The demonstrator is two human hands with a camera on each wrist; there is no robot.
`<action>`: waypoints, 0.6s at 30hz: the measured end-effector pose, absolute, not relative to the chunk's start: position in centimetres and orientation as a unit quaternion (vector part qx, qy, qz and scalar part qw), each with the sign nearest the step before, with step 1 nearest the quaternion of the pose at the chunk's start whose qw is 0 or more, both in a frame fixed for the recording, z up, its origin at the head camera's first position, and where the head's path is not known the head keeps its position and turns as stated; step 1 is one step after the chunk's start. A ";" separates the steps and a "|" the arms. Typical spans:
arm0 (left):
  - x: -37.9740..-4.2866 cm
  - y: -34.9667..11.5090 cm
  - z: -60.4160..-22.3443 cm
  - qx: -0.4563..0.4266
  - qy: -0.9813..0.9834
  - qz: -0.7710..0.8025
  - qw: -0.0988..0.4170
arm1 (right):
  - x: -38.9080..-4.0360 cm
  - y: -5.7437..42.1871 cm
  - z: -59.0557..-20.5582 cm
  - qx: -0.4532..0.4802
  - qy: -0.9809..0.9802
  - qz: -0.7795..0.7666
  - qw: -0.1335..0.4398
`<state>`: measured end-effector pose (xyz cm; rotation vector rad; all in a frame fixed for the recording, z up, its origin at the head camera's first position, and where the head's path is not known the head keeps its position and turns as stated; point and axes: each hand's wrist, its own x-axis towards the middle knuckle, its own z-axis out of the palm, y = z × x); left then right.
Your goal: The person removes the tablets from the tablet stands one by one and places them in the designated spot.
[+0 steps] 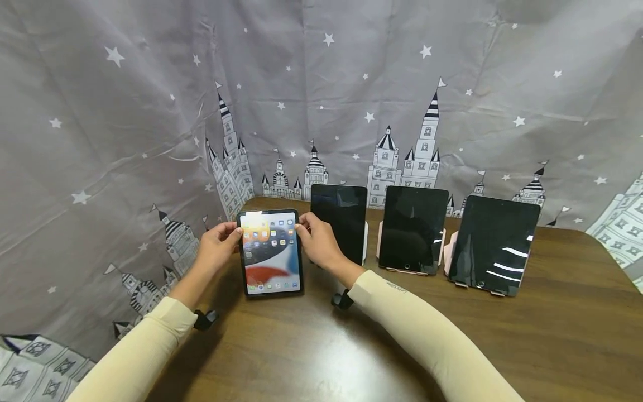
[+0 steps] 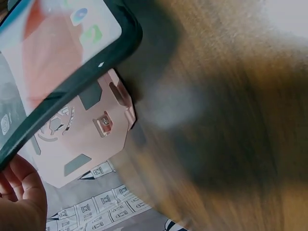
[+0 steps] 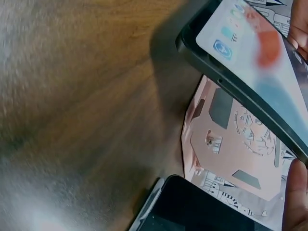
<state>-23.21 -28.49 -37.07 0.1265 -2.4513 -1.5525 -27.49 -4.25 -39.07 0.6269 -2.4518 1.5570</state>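
A tablet (image 1: 271, 262) with a dark case and a lit home screen full of app icons stands upright at the left of the table. My left hand (image 1: 218, 241) grips its left edge near the top, thumb at the front. On the opposite edge my right hand (image 1: 321, 241) pinches it at about the same height. Behind the tablet, a pink tablet stand (image 2: 82, 144) with cut-outs shows in the left wrist view, apart from the tablet's lower edge. The right wrist view shows the same gap between tablet and stand (image 3: 226, 144). In the head view the tablet hides that stand.
Three dark-screened tablets lean on stands along the table's back: one (image 1: 339, 218) beside my right hand, one (image 1: 413, 229) in the middle, one (image 1: 494, 243) at the right. A grey castle-print curtain (image 1: 321, 84) hangs behind the wooden table (image 1: 402, 324).
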 end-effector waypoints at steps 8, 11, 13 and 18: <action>-22.7 -28.8 -37.5 0.040 -0.851 -0.516 0.091 | -26.5 -4.3 -39.6 0.193 -0.818 0.540 0.051; -22.7 -28.9 -37.6 0.044 -0.853 -0.513 0.080 | -26.2 -4.5 -39.8 0.184 -0.816 0.547 0.036; -22.7 -29.1 -37.6 0.047 -0.858 -0.507 0.071 | -25.9 -4.7 -39.9 0.176 -0.814 0.553 0.027; -22.3 -29.7 -37.7 0.059 -0.864 -0.498 0.038 | -25.0 -5.4 -40.1 0.162 -0.806 0.569 0.006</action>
